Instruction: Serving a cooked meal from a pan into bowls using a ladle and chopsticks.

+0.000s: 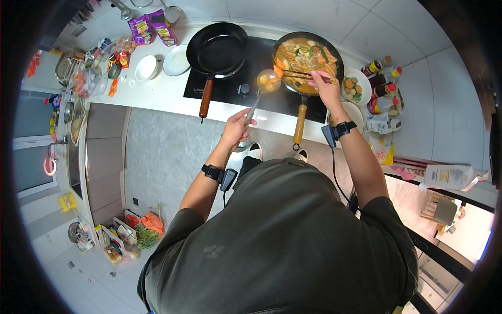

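My left hand (236,131) grips the handle of a metal ladle (269,81), whose bowl holds broth and orange pieces over the cooktop (255,59). With chopsticks (302,74) held in it, my right hand (325,86) reaches over a wok (340,59) full of noodles, vegetables and brown broth. The chopstick tips are at an orange piece (279,67) beside the ladle's bowl. The wok's wooden handle (300,121) points towards me. On the left side of the cooktop sits a black frying pan (217,47) with nothing in it.
Left of the pan are a white plate (176,60), a white bowl (147,68) and purple packets (140,30). Right of the wok stand a bowl of vegetable pieces (356,87), another white dish (353,114) and several sauce bottles (380,90). A cable (334,168) hangs from my right wrist device.
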Motion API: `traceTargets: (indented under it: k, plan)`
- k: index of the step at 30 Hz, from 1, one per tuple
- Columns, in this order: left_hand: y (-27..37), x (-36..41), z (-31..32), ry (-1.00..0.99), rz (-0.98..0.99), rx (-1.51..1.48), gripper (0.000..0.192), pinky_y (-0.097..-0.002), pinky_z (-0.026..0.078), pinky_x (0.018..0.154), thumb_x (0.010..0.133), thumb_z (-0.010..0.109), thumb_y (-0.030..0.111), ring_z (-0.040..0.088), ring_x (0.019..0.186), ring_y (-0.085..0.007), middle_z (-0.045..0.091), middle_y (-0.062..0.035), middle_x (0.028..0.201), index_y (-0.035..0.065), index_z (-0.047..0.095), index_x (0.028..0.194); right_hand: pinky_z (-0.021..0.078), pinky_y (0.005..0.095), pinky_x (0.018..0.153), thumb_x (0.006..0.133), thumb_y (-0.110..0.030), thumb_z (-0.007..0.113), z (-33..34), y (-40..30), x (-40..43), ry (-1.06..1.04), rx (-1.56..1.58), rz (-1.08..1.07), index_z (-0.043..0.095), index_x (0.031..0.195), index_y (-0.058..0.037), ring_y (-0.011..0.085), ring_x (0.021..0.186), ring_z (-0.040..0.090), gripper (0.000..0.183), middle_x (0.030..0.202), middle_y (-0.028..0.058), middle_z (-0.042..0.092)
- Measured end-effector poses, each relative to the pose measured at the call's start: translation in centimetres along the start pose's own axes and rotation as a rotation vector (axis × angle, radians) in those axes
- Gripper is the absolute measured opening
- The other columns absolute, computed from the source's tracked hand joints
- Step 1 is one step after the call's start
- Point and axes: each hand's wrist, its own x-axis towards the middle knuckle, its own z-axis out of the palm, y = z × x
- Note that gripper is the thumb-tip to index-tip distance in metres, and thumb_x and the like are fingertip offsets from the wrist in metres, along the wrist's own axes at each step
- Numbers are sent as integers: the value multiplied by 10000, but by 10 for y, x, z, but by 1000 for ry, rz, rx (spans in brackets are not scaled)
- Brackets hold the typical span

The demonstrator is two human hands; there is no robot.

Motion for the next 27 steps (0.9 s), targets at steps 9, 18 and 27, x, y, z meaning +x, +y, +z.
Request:
traceTargets:
  k: [9,18,27]
  plan:
    - [-2,0,-3,41,-8,-22,549,-219,293,375,930,433,36,406,475,-69,668,-96,932,-15,419,1476,601,266,768,994,-201,664,-6,-6,-4,-29,-21,28,702,1097,69,179,846,725,291,986,118,734]
    - [39,-65,-8,72,3,118,531,-204,288,360,920,439,29,414,463,-49,680,-78,907,-23,475,1447,616,304,774,999,-208,662,-69,7,-14,104,174,1,670,1137,90,228,869,736,329,1022,153,726]
    - [103,-58,58,-108,8,225,567,-200,284,347,883,418,1,383,446,-49,651,-90,918,-45,470,1446,613,333,822,1005,-232,641,-213,14,-94,606,305,-30,633,1118,96,277,909,733,346,1028,195,700]
